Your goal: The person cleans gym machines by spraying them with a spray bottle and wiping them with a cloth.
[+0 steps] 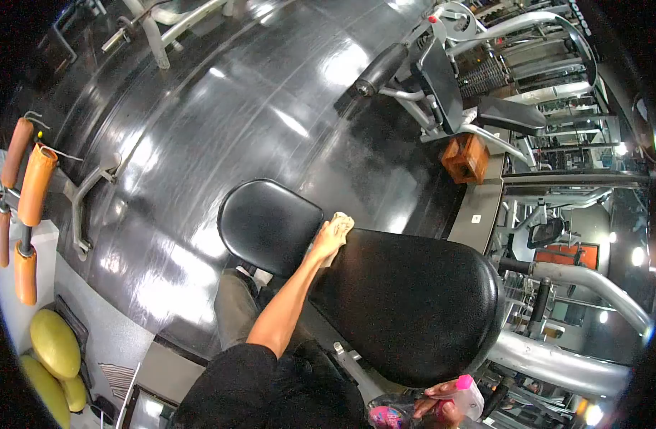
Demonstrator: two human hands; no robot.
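My left hand [329, 240] is closed on a crumpled light tan cloth [341, 221]. It rests at the gap between the two black padded sections of a gym bench, by the inner edge of the large backrest pad [421, 300]. The smaller seat pad [267, 220] lies just to the left of that hand. At the lower right, my right hand [442, 409] grips a spray bottle [471, 397] with a pink nozzle and a pink-and-blue label. That bottle is held low beside the large pad, and part of it is cut off by the frame's bottom edge.
An exercise machine [442, 86] with black pads stands at the upper right, near a wooden box [465, 158]. Thick silver tubing [564, 363] runs behind the bench. Orange padded rollers [37, 186] and green oval pads [55, 343] are at left. The dark floor [199, 129] is shiny.
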